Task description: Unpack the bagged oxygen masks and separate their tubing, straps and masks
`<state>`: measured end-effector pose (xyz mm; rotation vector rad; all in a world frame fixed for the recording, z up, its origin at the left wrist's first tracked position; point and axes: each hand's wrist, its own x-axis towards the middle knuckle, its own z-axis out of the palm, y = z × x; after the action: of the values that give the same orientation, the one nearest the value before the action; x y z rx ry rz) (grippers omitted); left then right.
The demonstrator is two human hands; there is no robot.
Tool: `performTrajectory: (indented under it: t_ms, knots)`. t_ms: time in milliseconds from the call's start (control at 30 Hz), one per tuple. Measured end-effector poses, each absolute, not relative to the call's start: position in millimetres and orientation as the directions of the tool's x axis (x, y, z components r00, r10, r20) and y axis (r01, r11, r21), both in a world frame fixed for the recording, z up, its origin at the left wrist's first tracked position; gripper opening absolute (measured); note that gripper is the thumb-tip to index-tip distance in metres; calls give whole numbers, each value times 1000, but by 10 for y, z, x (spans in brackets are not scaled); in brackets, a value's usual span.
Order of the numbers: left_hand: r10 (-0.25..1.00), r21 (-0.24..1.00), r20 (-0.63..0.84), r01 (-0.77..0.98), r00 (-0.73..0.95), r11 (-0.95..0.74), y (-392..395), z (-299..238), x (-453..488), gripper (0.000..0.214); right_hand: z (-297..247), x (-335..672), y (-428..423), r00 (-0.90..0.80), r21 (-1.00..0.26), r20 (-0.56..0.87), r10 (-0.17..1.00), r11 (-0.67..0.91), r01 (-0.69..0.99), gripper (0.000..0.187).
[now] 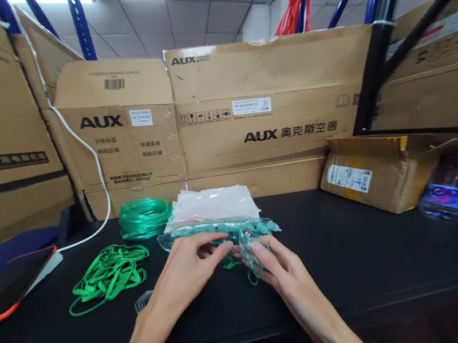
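My right hand [281, 264] grips a clear green-tinted face mask [249, 243], thumb on its near side. My left hand [197, 260] is beside it on the left, thumb and forefinger bent together near the mask's edge; what lies between them is hidden. A thin green elastic strap [229, 262] hangs below the fingertips, and a loop of it shows under the mask. Just behind the hands, a row of similar clear green masks [170, 239] lies on the black table [357, 267]. Left of my left wrist is a tangled pile of green elastic straps [112, 274].
Behind the masks are white plastic bags [211, 200] and a coil of green tubing [144, 216]. A small clear object [143, 301] sits by my left wrist. At right stand an open carton [379, 171] and a bottle [452, 182]. A dark tablet-like device [7, 282] lies left; cardboard panels [280, 111] wall the back.
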<state>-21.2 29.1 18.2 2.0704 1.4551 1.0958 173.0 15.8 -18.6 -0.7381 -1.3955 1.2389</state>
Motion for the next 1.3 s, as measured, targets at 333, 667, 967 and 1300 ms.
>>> performTrajectory:
  t_ms: [333,667,967,1300]
  knots:
    - [918,897,387,192,87,-397,395,38,-181,38,-193,1714,194,-389,-936,239,890,105,-337,24]
    - [903,822,415,377,116,-426,342,114,-222,22,-178,1698,246,-215,-941,259,942,196,-275,30]
    - [901,860,349,294,259,-418,314,115,-191,18,-180,1683,244,-184,-934,231,956,165,-317,30]
    - [906,896,327,219,267,-388,309,136,-155,26,-180,1652,251,-142,-938,255,956,209,-275,30]
